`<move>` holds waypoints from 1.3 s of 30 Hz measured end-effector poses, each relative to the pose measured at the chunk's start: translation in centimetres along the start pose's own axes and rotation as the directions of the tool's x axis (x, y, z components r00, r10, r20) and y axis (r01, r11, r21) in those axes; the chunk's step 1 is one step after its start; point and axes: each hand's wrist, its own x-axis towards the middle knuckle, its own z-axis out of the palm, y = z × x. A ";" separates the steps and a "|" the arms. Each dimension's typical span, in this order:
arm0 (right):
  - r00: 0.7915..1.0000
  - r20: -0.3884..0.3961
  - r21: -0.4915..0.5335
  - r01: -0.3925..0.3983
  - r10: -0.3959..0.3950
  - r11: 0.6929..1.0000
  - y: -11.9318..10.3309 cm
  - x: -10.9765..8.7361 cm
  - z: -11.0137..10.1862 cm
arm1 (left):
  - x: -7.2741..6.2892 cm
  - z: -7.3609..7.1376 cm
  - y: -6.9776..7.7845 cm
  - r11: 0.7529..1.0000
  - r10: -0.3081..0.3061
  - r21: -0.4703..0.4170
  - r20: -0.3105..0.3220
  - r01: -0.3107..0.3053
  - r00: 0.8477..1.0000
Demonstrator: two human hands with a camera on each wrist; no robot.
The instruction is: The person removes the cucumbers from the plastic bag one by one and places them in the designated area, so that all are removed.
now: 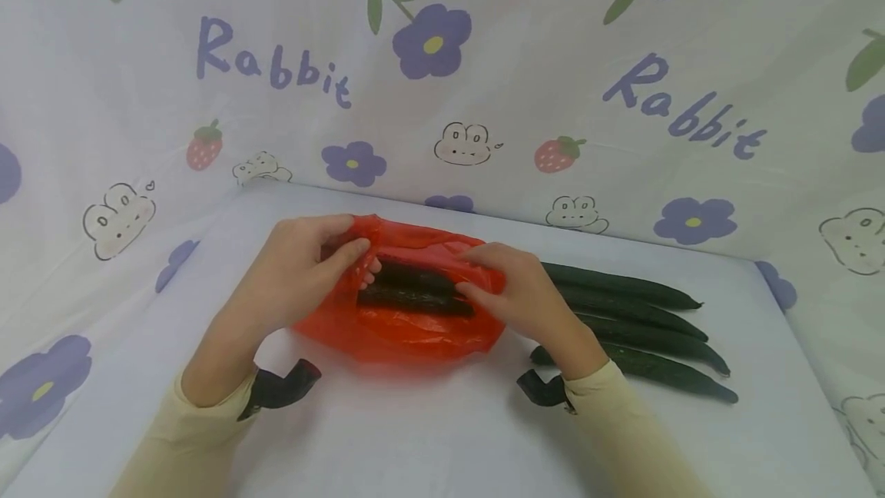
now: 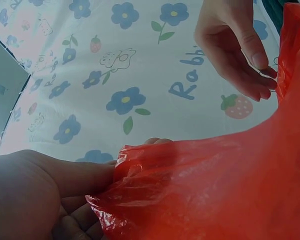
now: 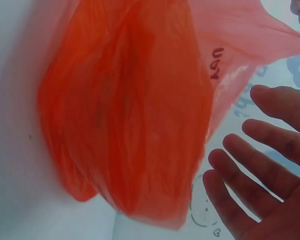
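A thin red plastic bag (image 1: pixel 422 336) lies on the white table, its mouth spread apart. Two dark green cucumbers (image 1: pixel 415 280) show side by side in the opening. My left hand (image 1: pixel 293 275) pinches the bag's rim between thumb and fingers at its left side; the left wrist view shows the red film (image 2: pixel 215 185) bunched there. At the bag's right side is my right hand (image 1: pixel 522 294), near the cucumbers' right ends. In the right wrist view its fingers (image 3: pixel 255 170) are spread and extended beside the bag (image 3: pixel 135 115), holding nothing.
Several cucumbers (image 1: pixel 622 280) lie in a row on the table to the right, partly behind the right forearm. A white cloth (image 1: pixel 512 44) with flowers, rabbits and strawberries hangs behind the table. Black camera mounts (image 1: pixel 283 385) sit at both wrists.
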 end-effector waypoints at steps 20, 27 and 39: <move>0.997 0.050 0.064 0.054 -0.057 0.996 0.0 2.1 3.5 | 0.1 0.3 -0.2 1.000 0.005 0.004 0.011 -0.005 1.000; 0.996 0.050 0.052 0.069 -0.071 0.996 0.0 2.9 5.5 | 0.0 0.4 -0.2 1.000 -0.005 0.012 0.033 0.004 0.999; 0.997 0.082 -0.014 0.012 -0.011 1.000 0.4 2.7 8.0 | 0.2 0.5 -0.1 1.000 0.009 0.022 0.018 -0.009 1.000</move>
